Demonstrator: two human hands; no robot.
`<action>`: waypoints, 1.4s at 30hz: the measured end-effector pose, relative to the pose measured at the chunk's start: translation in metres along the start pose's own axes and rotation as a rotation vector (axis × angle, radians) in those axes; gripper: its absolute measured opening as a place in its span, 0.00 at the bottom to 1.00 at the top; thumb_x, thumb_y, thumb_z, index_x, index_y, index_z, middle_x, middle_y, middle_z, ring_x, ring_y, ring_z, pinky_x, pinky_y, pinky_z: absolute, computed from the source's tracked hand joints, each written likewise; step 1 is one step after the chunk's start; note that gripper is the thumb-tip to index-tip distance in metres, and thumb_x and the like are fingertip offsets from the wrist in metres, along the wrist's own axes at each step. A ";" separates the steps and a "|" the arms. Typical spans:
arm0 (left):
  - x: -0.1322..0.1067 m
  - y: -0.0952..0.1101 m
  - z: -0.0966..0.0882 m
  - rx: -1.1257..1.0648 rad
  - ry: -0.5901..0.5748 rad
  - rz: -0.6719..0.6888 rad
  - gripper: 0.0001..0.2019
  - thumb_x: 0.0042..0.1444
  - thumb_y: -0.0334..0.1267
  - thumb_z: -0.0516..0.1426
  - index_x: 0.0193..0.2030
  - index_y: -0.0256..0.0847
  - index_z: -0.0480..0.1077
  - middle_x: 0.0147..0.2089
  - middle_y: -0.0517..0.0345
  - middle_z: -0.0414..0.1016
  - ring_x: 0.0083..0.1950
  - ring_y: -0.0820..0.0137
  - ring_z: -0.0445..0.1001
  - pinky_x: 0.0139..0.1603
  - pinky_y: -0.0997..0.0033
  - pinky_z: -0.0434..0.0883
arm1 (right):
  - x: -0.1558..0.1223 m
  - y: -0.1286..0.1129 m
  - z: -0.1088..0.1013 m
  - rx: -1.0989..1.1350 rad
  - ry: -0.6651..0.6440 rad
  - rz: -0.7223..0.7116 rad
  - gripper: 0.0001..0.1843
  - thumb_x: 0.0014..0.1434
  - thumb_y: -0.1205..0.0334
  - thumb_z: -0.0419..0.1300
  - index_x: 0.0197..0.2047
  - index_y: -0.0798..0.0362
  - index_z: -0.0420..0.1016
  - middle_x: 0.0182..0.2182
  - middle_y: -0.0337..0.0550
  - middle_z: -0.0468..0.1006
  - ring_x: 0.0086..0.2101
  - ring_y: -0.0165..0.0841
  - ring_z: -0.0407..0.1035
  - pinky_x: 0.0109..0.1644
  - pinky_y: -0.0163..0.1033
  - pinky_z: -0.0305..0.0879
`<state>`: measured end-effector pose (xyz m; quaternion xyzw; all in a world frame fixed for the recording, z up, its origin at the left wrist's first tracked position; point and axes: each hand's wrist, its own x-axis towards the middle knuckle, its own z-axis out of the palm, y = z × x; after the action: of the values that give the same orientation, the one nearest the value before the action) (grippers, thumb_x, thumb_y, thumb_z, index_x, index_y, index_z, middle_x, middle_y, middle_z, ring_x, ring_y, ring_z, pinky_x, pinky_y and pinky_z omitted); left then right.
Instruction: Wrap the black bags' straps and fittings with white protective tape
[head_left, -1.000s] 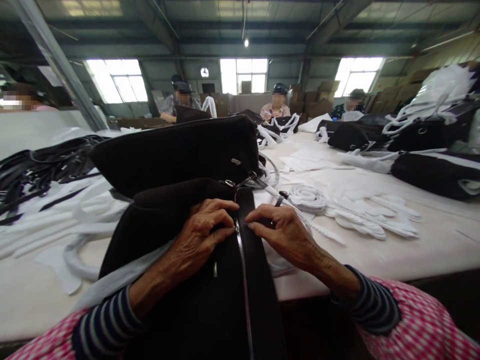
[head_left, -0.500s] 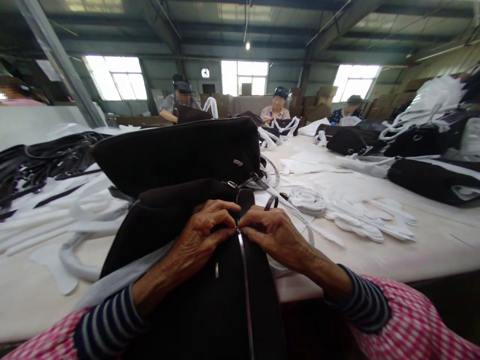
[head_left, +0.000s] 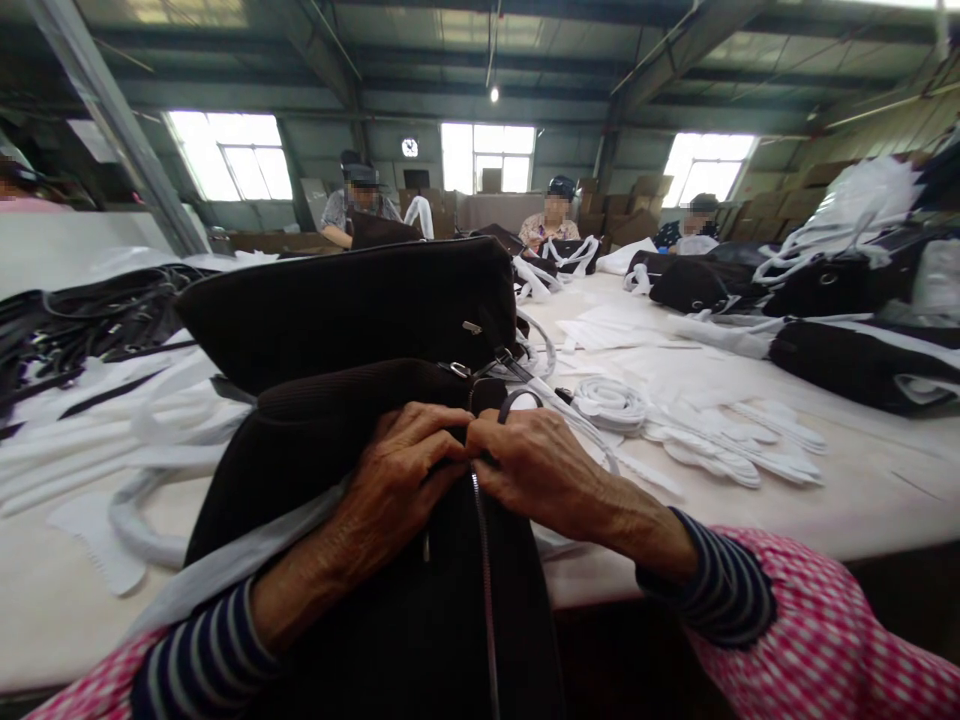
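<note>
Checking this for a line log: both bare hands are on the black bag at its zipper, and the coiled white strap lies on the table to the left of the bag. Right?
Not quite: in the head view the coiled white strap lies to the right of the black bag, not the left. The rest stands.

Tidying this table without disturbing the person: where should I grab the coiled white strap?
Probably take the coiled white strap by its outer wrap, pinching opposite sides from above, coming in from the far side. It lies flat as a round roll, so that holds the turns, and the far side avoids the right hand on the black bag. White cut pieces crowd its right.
</note>
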<state>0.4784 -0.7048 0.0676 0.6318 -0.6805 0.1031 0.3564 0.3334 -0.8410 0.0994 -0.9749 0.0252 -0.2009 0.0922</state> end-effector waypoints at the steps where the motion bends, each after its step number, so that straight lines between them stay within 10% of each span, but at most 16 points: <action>1: 0.000 0.000 0.000 0.008 0.002 0.012 0.05 0.65 0.29 0.60 0.40 0.43 0.76 0.57 0.55 0.78 0.58 0.60 0.72 0.59 0.56 0.67 | 0.002 -0.002 -0.003 -0.066 -0.023 -0.045 0.07 0.58 0.73 0.61 0.39 0.58 0.79 0.30 0.44 0.79 0.28 0.33 0.68 0.31 0.41 0.46; 11: 0.001 -0.002 -0.002 -0.138 -0.095 -0.129 0.06 0.65 0.29 0.59 0.36 0.43 0.75 0.60 0.56 0.76 0.60 0.59 0.69 0.61 0.52 0.63 | -0.015 0.011 0.011 0.486 0.083 0.109 0.05 0.64 0.70 0.65 0.40 0.52 0.81 0.35 0.38 0.79 0.35 0.31 0.72 0.40 0.35 0.61; 42: -0.001 -0.001 0.011 -0.089 -0.074 -0.089 0.09 0.64 0.26 0.56 0.34 0.42 0.67 0.62 0.54 0.74 0.63 0.58 0.68 0.61 0.53 0.64 | -0.021 0.010 0.054 0.474 0.190 0.187 0.08 0.71 0.66 0.53 0.37 0.50 0.67 0.36 0.40 0.71 0.37 0.36 0.67 0.43 0.41 0.59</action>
<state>0.4750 -0.7109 0.0590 0.6484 -0.6683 0.0334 0.3630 0.3358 -0.8400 0.0407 -0.8964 0.0761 -0.2822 0.3332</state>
